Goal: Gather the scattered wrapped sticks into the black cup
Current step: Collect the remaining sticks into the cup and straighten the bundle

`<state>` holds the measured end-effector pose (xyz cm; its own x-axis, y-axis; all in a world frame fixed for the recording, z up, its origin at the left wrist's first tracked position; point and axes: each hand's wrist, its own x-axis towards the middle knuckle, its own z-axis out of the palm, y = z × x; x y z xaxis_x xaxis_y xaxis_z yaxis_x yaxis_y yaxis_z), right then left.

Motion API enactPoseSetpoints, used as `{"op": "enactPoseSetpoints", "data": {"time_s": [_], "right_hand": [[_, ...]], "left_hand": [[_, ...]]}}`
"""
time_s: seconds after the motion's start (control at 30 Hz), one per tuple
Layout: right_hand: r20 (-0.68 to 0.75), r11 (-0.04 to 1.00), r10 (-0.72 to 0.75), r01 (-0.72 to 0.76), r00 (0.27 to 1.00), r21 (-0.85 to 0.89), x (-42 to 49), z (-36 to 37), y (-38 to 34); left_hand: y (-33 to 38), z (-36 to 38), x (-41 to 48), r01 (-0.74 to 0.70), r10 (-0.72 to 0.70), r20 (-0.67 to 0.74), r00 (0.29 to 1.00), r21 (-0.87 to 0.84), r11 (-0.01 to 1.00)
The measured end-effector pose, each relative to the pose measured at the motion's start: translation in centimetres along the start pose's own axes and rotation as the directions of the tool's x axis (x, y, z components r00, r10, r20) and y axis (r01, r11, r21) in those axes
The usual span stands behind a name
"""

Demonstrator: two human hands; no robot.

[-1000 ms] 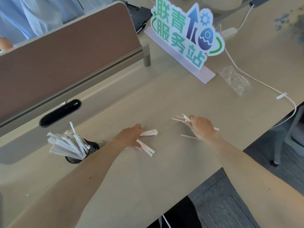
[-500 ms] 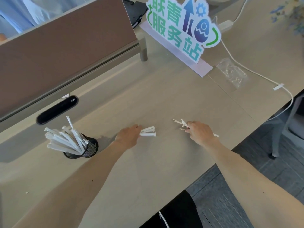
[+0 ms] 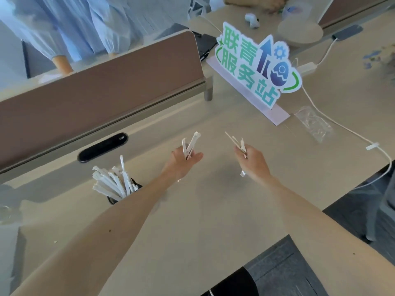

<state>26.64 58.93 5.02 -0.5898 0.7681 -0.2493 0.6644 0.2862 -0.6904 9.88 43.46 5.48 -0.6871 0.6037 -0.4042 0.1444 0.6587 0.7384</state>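
Moved: both hands are lifting off the table [image 3: 192,231], each now carrying wrapped sticks.
Left hand [image 3: 183,160]: fingers clamping sticks, right of the black cup [image 3: 113,198].
Right hand [image 3: 251,160]: fingers pinching sticks, farther right.
Risk: loose, splayed sticks may be slipping out mid-carry.

- An office service desk: a long beige counter [image 3: 192,221] with a brown divider panel [image 3: 102,99] beyond the fingers [image 3: 197,155].
- A standing sign [image 3: 256,67] with Chinese characters farther off, to their right.
- A black cable slot [image 3: 102,147] left of them.
- White charging cable [image 3: 333,122] and grey carpet tiles [image 3: 284,268].
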Motion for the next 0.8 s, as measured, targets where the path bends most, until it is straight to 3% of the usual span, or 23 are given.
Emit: {"op": "enactPoseSetpoints", "data": {"time_s": [0.17, 0.27, 0.37, 0.47, 0.7, 0.8], "right_hand": [[0.094, 0.936, 0.087, -0.113, 0.992, 0.332, 0.9, 1.3, -8.7], [0.155, 0.883, 0.019, -0.089, 0.988, 0.461, 1.2, 3.1, -13.8], [0.227, 0.867, -0.090, -0.035, 0.970, 0.496, 0.6, 5.1, -18.8], [0.281, 0.898, -0.208, 0.069, 0.937, 0.435, -0.5, 7.0, -22.9], [0.295, 0.926, -0.345, 0.270, 0.891, 0.264, -3.7, 11.6, -27.6], [0.354, 0.926, -0.375, 0.330, 0.857, 0.182, -4.6, 13.3, -28.1]], "left_hand": [[2.4, -6.3, -1.8, 0.163, -0.184, -0.107, 0.977, -0.178, 0.970], [2.0, -10.5, -3.7, 0.096, -0.114, -0.090, 0.989, -0.183, 0.978], [0.9, -13.9, -5.1, 0.040, -0.086, -0.173, 0.981, -0.252, 0.967], [-0.3, -17.2, -6.9, 0.025, -0.115, -0.252, 0.961, -0.335, 0.942], [-5.3, -21.1, -10.0, 0.096, -0.161, -0.395, 0.904, -0.180, 0.979], [-7.2, -21.3, -10.4, 0.148, -0.229, -0.382, 0.895, -0.232, 0.962]]}}
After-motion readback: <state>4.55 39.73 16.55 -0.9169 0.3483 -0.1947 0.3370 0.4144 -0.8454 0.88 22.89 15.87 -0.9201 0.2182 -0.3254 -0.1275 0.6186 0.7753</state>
